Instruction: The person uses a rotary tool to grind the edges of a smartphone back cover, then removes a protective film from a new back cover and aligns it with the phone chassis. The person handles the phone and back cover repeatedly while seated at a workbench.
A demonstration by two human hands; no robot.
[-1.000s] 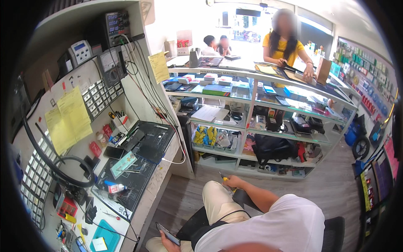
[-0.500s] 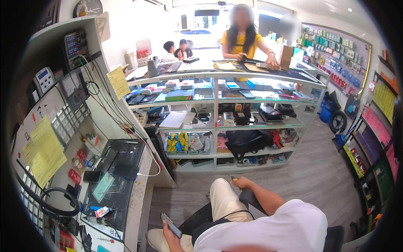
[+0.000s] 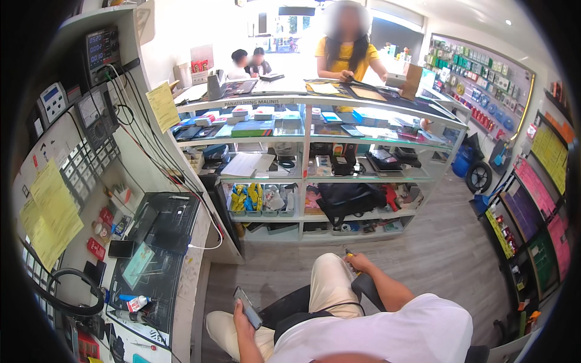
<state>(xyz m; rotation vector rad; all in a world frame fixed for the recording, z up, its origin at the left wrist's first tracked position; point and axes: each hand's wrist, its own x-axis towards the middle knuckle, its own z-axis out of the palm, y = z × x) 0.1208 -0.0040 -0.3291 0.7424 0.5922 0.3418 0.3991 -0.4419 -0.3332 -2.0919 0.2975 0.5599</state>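
My left hand (image 3: pixel 243 322) is closed around a grey smartphone (image 3: pixel 250 307), held tilted above my left thigh. Its fingers wrap the phone's edge. Beside my raised right knee, my right hand (image 3: pixel 361 262) grips a small tool with a yellow handle (image 3: pixel 349 255). Its thin tip points away from me, and its exact kind is too small to make out. Both hands are apart from the workbench (image 3: pixel 187 266) on my left.
Ahead stands a glass display counter (image 3: pixel 266 233) with stocked shelves. Behind it is a person in a yellow shirt (image 3: pixel 367 65). The bench carries a dark work mat (image 3: pixel 160 284), a white tube (image 3: pixel 138 304) and a dark phone (image 3: pixel 121 248). Loose cables (image 3: pixel 158 145) hang above.
My view has shifted slightly, moving the bench and counter leftward in it. Both hands keep their holds. The person behind the counter has drawn an arm back from the box on top.
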